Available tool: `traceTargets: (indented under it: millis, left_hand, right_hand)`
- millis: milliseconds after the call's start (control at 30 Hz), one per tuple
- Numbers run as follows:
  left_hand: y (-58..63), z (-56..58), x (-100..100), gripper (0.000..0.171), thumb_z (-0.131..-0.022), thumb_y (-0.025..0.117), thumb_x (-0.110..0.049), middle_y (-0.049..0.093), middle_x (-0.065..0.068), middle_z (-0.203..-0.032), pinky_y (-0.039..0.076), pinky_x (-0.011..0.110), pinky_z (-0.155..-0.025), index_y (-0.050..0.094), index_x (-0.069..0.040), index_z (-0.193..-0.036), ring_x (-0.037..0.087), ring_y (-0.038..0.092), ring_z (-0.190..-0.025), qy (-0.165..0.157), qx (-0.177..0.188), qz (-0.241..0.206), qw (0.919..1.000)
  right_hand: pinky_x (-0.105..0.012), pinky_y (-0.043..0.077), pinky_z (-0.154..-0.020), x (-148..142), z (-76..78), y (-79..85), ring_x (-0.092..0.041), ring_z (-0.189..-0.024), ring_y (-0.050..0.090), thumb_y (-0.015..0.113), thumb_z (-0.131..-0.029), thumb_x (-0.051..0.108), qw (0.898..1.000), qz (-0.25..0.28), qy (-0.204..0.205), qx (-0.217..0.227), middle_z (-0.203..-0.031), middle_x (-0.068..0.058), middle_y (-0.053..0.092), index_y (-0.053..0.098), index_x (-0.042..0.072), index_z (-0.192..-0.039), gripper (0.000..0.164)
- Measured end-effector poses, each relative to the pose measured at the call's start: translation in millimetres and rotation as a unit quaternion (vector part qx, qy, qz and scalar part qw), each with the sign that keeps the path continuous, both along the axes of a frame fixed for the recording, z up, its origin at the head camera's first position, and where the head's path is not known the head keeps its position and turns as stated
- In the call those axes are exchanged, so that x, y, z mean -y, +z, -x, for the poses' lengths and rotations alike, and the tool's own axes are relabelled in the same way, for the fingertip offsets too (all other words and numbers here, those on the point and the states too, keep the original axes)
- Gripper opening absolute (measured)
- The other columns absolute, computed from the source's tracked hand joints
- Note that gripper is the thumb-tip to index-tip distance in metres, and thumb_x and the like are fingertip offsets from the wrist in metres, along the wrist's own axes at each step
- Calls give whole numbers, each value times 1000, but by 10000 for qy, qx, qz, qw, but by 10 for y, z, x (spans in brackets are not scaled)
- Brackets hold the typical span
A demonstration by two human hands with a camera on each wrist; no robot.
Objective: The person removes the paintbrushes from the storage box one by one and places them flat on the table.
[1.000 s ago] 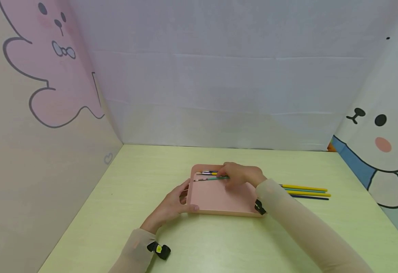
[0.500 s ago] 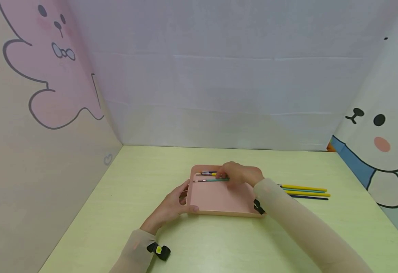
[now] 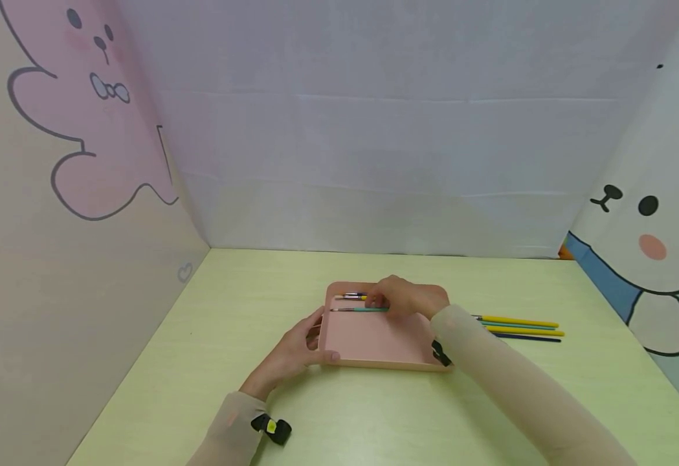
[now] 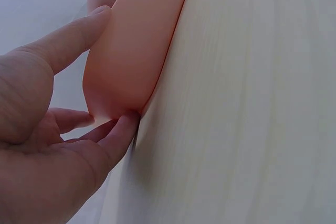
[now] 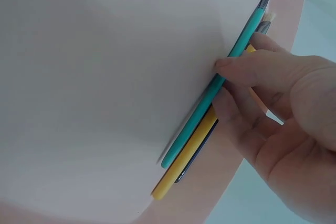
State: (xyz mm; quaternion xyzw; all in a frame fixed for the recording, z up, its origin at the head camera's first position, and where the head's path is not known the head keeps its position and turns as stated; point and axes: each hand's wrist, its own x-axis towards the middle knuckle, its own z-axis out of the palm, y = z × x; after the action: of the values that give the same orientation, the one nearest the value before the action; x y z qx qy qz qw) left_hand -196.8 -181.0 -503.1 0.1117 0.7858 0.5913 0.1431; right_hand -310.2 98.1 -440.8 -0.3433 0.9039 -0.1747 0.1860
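Observation:
In the head view a pink tray (image 3: 380, 343) lies on the table. My left hand (image 3: 287, 355) grips its left side, the thumb over the front rim. The left wrist view shows those fingers (image 4: 118, 135) against the tray's outer wall (image 4: 139, 45). Over the tray's back part, my right hand (image 3: 406, 299) pinches a teal paintbrush (image 5: 194, 121) between thumb and fingers, bristles pointing left. Close alongside it lie a yellow paintbrush (image 5: 184, 161) and a dark blue paintbrush (image 5: 197, 151), both partly covered by the hand.
Right of the tray, several paintbrushes with yellow (image 3: 520, 321), teal and dark blue handles lie side by side on the table (image 3: 246, 291); the right sleeve (image 3: 508, 382) hides their left ends. Printed wall sheets (image 3: 374, 149) stand behind and at both sides.
My right hand has shifted slightly left, and the teal paintbrush has gone from slightly slanted to nearly level across the tray. The left hand and the tray stay in place.

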Motion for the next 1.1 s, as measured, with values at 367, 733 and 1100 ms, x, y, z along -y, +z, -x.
traceTargets:
  millis: [367,733,1100]
  left_hand:
    - [1,9,1,110,-87,91,-23,41,13,-166,47,44,-118,21,-17,-171,36,48,-149,-9,-13,-34,10000]
    - [-12,11,5,109,-87,92,-25,43,12,-165,47,44,-118,23,-19,-171,36,49,-148,48,-8,55,10000]
    - [-23,26,19,113,-85,93,-31,42,9,-166,48,42,-117,21,-20,-171,34,50,-148,61,35,198,9998]
  right_hand:
    - [-36,55,-95,-3,10,-19,-20,-104,63,60,-92,-19,9993,73,-276,227,-113,3,70,77,19,-117,49]
    - [-33,55,-91,6,13,-7,-23,-102,62,58,-89,-21,9999,-9,-71,140,-111,0,70,78,14,-116,49]
    - [-29,56,-87,-121,22,66,-19,-96,63,64,-88,-22,9983,322,408,-255,-111,-2,73,79,10,-118,46]
